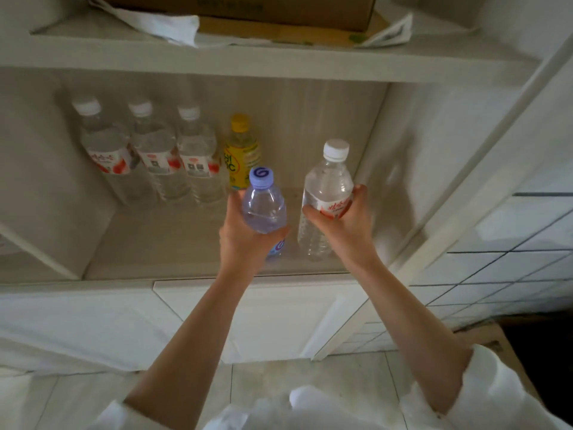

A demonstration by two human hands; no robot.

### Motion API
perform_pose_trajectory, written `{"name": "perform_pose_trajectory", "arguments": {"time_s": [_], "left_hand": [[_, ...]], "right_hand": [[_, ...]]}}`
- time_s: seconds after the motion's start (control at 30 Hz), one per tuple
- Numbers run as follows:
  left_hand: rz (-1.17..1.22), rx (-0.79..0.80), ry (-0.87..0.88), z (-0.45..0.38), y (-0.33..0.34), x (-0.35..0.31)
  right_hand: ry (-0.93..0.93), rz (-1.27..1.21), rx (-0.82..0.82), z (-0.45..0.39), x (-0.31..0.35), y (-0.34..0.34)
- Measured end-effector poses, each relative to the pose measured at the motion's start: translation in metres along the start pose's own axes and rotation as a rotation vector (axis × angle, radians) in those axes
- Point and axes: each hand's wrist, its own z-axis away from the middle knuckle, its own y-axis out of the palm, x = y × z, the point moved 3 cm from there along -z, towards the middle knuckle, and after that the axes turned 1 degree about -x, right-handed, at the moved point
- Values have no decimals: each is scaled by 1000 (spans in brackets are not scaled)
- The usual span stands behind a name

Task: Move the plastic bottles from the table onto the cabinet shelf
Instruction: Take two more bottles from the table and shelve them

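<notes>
My left hand (245,240) grips a small clear bottle with a lilac cap (263,206), held upright over the cabinet shelf (173,243). My right hand (344,218) grips a taller clear bottle with a white cap and red label (327,187); its base is at the shelf surface near the right wall. At the back of the shelf stand three clear white-capped bottles with red labels (155,153) in a row, and a yellow bottle with a yellow cap (240,150) to their right.
The shelf above carries a cardboard box (279,10) and white cloth (161,23). The cabinet's right side wall (412,156) is close to the right-hand bottle. Closed white doors (263,321) lie below the shelf, and a tiled wall (511,259) is at right.
</notes>
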Motion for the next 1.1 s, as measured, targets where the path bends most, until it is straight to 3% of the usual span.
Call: {"name": "perform_pose_trajectory", "arguments": {"time_s": [0.57,0.77,1.1], "left_hand": [[44,91,77,9,4,21],[-68,-20,43,18,3,35],[-157,-50,97,-3,29,27]], "right_hand": [[-59,68,38,18,-23,5],[-43,119,105,30,-42,4],[-65,235,120,16,-50,9]]}}
